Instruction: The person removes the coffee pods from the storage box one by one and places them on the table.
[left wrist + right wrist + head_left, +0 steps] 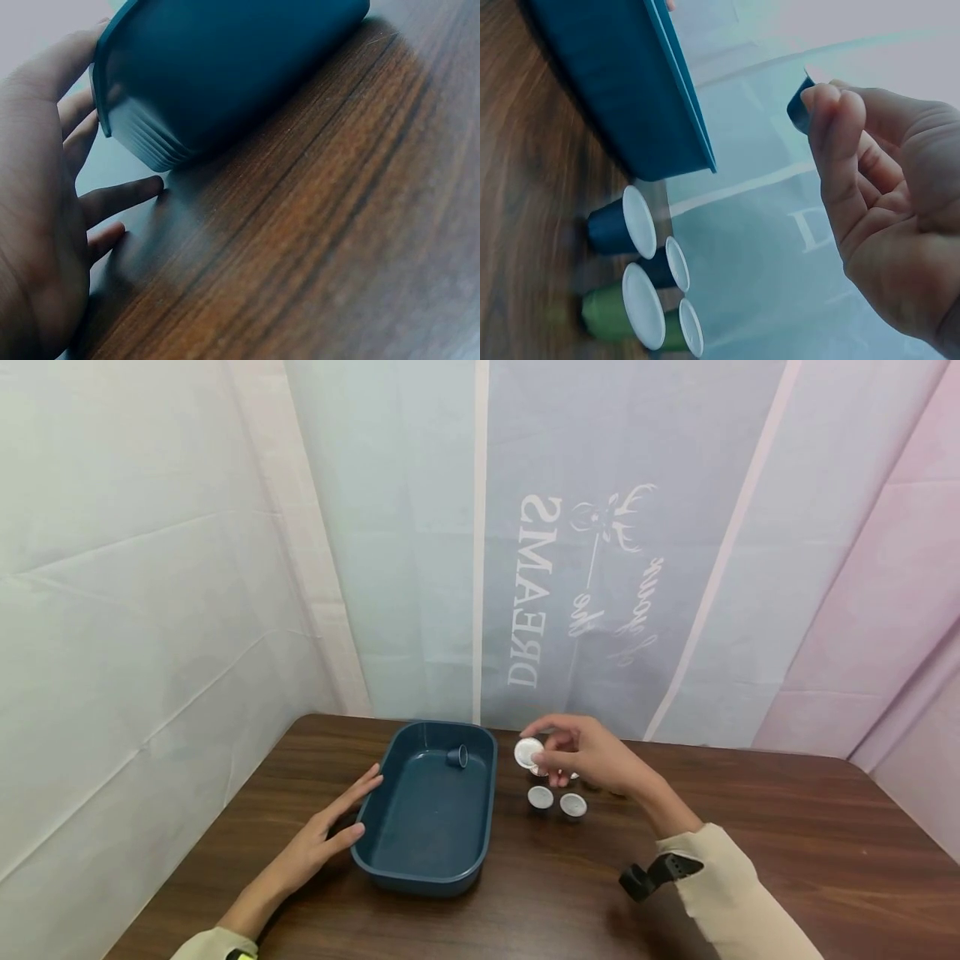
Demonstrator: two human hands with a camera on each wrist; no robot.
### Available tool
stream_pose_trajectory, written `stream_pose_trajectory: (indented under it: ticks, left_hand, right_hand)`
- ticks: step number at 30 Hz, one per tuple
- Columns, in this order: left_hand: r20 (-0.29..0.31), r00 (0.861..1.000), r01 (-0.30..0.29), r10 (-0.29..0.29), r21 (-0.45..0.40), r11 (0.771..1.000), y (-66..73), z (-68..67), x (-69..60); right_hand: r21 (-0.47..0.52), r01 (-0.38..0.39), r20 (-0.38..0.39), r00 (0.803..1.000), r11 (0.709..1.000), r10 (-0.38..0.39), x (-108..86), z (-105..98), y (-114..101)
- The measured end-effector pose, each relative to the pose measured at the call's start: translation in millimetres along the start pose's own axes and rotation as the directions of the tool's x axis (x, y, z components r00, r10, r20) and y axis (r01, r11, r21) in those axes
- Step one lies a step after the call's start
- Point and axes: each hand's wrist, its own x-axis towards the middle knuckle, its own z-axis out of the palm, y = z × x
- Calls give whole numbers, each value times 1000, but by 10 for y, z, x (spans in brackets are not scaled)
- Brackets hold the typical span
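Note:
My right hand pinches a coffee capsule between thumb and fingertips, above the table and right of the blue bin. In the right wrist view the held capsule shows a dark blue cup, mostly hidden by the fingers. My left hand lies along the bin's left side, its fingers extended and touching the rim; in the left wrist view the lower fingers are spread beside the wall. One dark capsule lies on its side inside the bin, near the far right corner.
Under my right hand several capsules stand lid up on the wooden table: dark blue ones and green ones. Behind the table hangs a printed curtain, and another pale cloth hangs at the left.

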Motion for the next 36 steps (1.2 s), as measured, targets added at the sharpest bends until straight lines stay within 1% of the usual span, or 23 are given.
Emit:
stream_pose_trajectory:
  ticks: [5,9,12,16,19,22,26,30,35,36]
  left_hand:
    - [2,1000,3,-3,-1,1000,4,4,13]
    - [2,1000,3,-3,-2,1000,4,5,11]
    - [2,1000,3,-3,-5,1000,-2,4,6]
    - [0,1000,4,-4,-1,1000,-8,2,0]
    - [1,1000,9,-9,3,1000,-6,1,-2]
    - [3,1000,9,-9,4,1000,-4,4,3]
    - [3,1000,6,-6,4,1000,-2,4,12]
    - [2,1000,5,-5,2,1000,-1,2,10]
    - [0,1000,7,-7,6,1000,-1,-1,1]
    - [0,1000,7,-7,7,1000,-2,-2,-1]
  right_hand:
    - [84,-17,-61,998,996,22,-210,-78,94]
    - [136,-72,-112,990,988,88,-373,-125,215]
    - [170,-111,-136,982,979,134,-490,-156,305]
    - [199,-119,-159,976,973,152,-617,-199,388]
    - [227,-131,-173,970,965,173,-684,-225,435]
    - [260,-158,-187,960,953,210,-740,-240,472]
    - [276,-196,-189,949,941,253,-805,-247,525]
    - [291,-228,-192,937,929,291,-849,-216,599]
    - [297,-247,-217,923,922,318,-882,-153,696]
    - [297,-251,-215,922,921,320,-890,-143,715]
